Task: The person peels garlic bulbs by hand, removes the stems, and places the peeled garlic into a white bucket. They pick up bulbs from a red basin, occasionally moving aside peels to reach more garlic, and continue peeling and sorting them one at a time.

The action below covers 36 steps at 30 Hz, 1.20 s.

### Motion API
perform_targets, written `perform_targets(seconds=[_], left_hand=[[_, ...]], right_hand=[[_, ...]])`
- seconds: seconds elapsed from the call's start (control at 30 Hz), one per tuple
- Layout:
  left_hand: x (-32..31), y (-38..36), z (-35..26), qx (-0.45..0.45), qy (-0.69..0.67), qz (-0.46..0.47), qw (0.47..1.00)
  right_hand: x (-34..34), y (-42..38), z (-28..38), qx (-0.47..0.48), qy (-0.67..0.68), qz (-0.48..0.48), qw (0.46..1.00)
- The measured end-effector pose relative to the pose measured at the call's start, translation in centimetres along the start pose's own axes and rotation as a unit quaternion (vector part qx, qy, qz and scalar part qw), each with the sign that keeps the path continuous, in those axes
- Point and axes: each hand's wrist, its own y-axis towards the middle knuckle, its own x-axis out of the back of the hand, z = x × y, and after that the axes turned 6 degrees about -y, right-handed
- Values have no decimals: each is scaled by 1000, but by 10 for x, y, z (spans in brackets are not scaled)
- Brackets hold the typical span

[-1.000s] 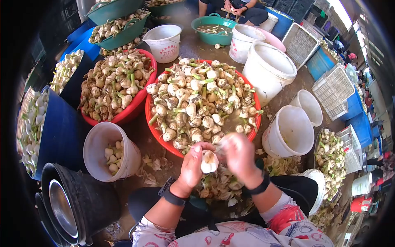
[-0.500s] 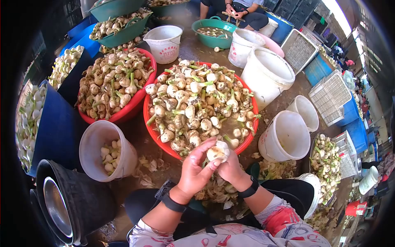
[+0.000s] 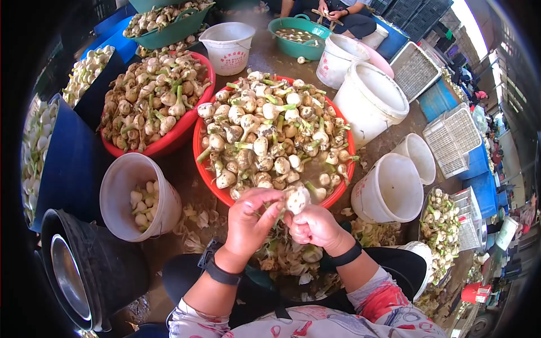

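My right hand (image 3: 316,226) is closed around the lower end of a whitish garlic bulb (image 3: 297,199), which stands up above its thumb. Dark marks show on the bulb's face. My left hand (image 3: 251,219) is at the bulb's left side, thumb and fingertips drawn together close to it; anything pinched there is too small to make out. Just beyond both hands sits a red basin (image 3: 198,169) heaped with unpeeled garlic bulbs (image 3: 262,146), some with green stems and some in murky water. Loose garlic peels (image 3: 287,253) lie below my hands.
A white bucket (image 3: 111,194) with peeled bulbs stands at left, near a black bucket (image 3: 127,270). Another red basin (image 3: 191,132) of garlic is behind. White buckets (image 3: 360,194) stand at right. At the back a person (image 3: 344,14) sits by a green basin (image 3: 287,48).
The bulb has turned upright, and my right hand has come into fuller view around its lower end. My left fingers have shifted left to the bulb's edge. The view has tilted slightly.
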Motion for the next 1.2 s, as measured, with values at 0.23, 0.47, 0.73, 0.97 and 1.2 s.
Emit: perform_targets(seconds=[0.23,0.47,0.73,0.97,1.2], left_hand=[[2,8,26,94,76,-121,985],[-5,12,31,164,-45,-88,981],[-15,30,48,219,-84,-97,967],[-20,32,52,216,-94,-47,971],[-16,19,47,221,-110,-84,965]], right_hand=[[45,19,12,55,-206,-191,958],[174,82,29,-135,-820,-303,466],[170,84,46,-167,-819,-324,443],[200,51,28,45,-293,-429,853],[201,-14,65,396,150,-459,781]])
